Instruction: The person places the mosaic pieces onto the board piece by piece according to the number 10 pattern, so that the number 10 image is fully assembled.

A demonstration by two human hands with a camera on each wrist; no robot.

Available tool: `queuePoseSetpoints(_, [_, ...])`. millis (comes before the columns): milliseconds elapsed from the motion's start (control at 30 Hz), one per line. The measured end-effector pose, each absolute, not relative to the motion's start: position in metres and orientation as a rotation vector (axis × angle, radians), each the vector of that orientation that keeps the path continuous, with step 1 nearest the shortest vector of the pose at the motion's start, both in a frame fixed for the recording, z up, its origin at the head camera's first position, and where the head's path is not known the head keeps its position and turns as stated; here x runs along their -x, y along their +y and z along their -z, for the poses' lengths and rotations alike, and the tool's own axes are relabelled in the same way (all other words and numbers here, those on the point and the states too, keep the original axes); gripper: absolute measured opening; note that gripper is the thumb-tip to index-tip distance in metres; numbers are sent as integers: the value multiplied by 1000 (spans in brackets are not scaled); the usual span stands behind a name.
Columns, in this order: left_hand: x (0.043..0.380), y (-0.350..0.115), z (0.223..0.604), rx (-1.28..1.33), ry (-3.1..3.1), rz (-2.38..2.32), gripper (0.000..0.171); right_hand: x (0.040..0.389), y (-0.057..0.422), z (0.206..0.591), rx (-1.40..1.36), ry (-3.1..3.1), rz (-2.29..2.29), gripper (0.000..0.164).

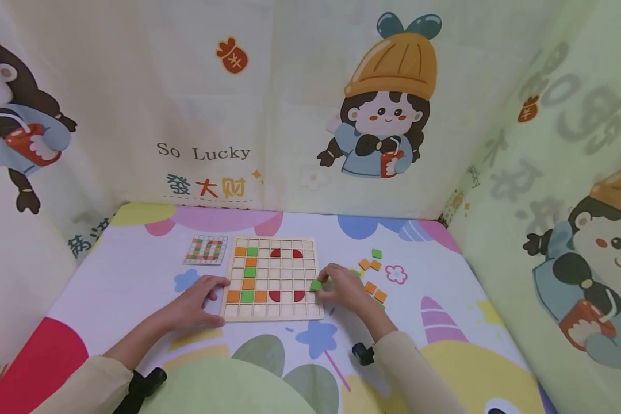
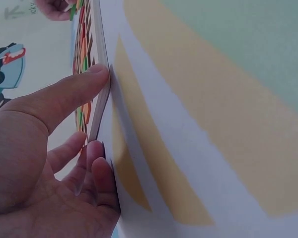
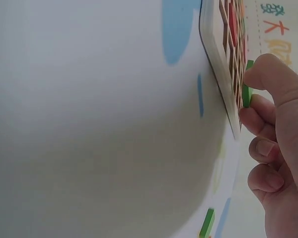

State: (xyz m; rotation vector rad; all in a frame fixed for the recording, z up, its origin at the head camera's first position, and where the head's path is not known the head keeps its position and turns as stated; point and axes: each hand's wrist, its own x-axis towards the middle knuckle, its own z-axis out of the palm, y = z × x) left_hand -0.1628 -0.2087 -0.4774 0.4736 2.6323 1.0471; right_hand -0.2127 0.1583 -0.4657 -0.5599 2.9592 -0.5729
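Note:
A wooden grid board [image 1: 274, 318] lies on the table with orange and green square tiles along its left side and several red quarter-round pieces in its cells. At its left edge my left hand [image 1: 199, 300] rests thumb and fingertips against the wood; the left wrist view shows the thumb [image 2: 74, 96] straight along the rim. Thumb and finger of my right hand [image 1: 348, 288] pinch a green square tile [image 1: 316, 285] over the board's right edge. That tile [image 3: 247, 94] stands tilted on edge in the right wrist view.
A small printed pattern card [image 1: 205, 250] lies left of the board's far corner. Loose orange tiles [image 1: 370, 287] and a green tile [image 1: 376, 253] lie right of the board, some partly hidden by my right hand. Printed curtains [image 1: 290, 115] enclose the table's back and sides.

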Motion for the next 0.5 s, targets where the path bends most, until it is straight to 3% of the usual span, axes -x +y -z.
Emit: queuePoseSetpoints(500, [160, -207, 476, -469, 2625, -1068, 79, 230, 133, 466, 643, 2832, 551, 20])
